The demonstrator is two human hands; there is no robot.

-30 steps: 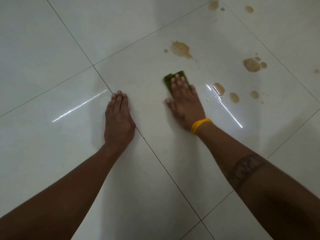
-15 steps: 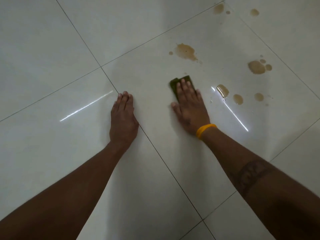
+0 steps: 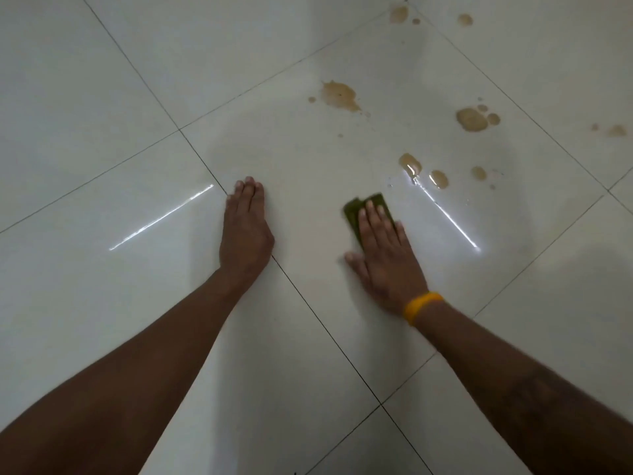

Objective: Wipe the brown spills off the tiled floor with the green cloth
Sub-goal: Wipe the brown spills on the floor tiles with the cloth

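Observation:
My right hand (image 3: 385, 255) lies flat on the folded green cloth (image 3: 356, 209) and presses it onto the white tiled floor (image 3: 308, 159); only the cloth's far end shows past my fingers. A yellow band circles that wrist. My left hand (image 3: 246, 231) rests palm down on the floor to the left, fingers together, holding nothing. Several brown spills lie beyond the cloth: a large blot (image 3: 339, 96) ahead, two small drops (image 3: 410, 162) just right of the cloth, and a rounder patch (image 3: 472, 118) further right.
More brown drops sit at the top right (image 3: 399, 13) and at the far right (image 3: 616, 130). Dark grout lines cross the glossy tiles, one passing under my left hand. Two bright light streaks reflect off the floor.
My right hand has slid the cloth back toward me, away from the large blot. The view has shifted, so the spills sit lower and further right. My left hand stays planted.

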